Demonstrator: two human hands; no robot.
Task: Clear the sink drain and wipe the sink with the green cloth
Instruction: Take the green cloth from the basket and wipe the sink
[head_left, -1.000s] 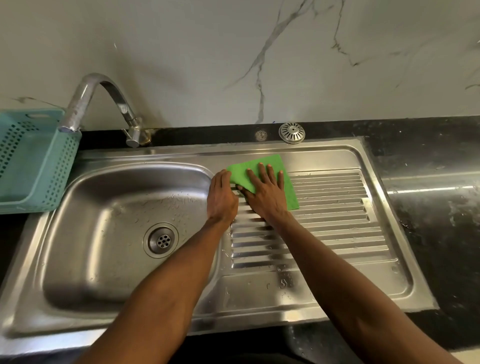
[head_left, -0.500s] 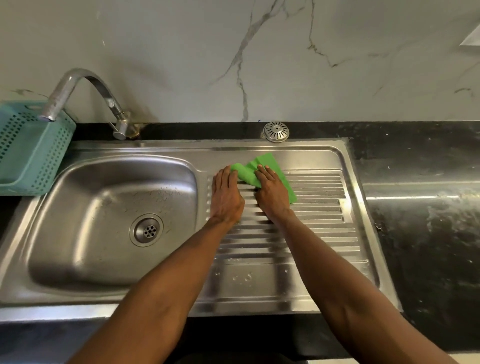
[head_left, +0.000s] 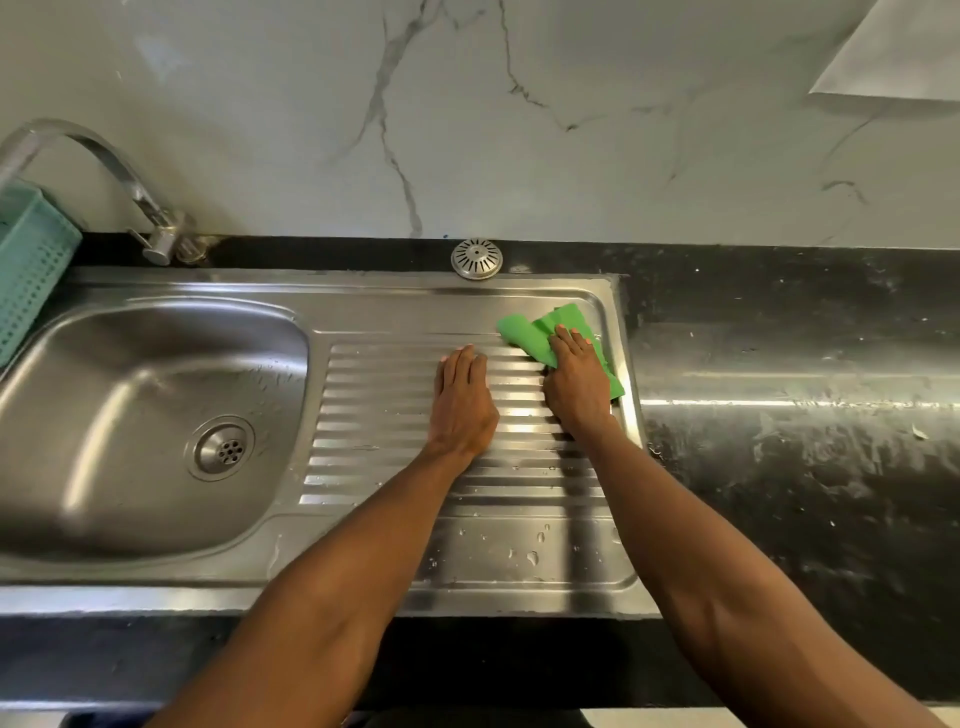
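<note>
Nearest, 2 forearms reach over the sink's front rim (head_left: 156, 597); water drops lie between them on the flat steel.

The left hand (head_left: 462, 402) rests flat on the ribbed drainboard (head_left: 374, 415), fingers straight and together, holding nothing.

Just right of it, the right hand (head_left: 576, 384) presses the cloth (head_left: 524, 332) onto the drainboard's far right corner. Its fingers lie on top of the cloth; whether the thumb tucks under an edge cannot be told.

The cloth is bunched and folded ahead of the fingertips, so it is judged thin, light and limp. On wet steel it will likely slide easily and crumple under push. Hold it with a flat palm at its middle, or pinch a folded edge to lift.

Left of both hands, the basin drain (head_left: 224, 449) appears clear. Beyond the fingertips, a strainer cap (head_left: 476, 258) sits on the counter.
</note>
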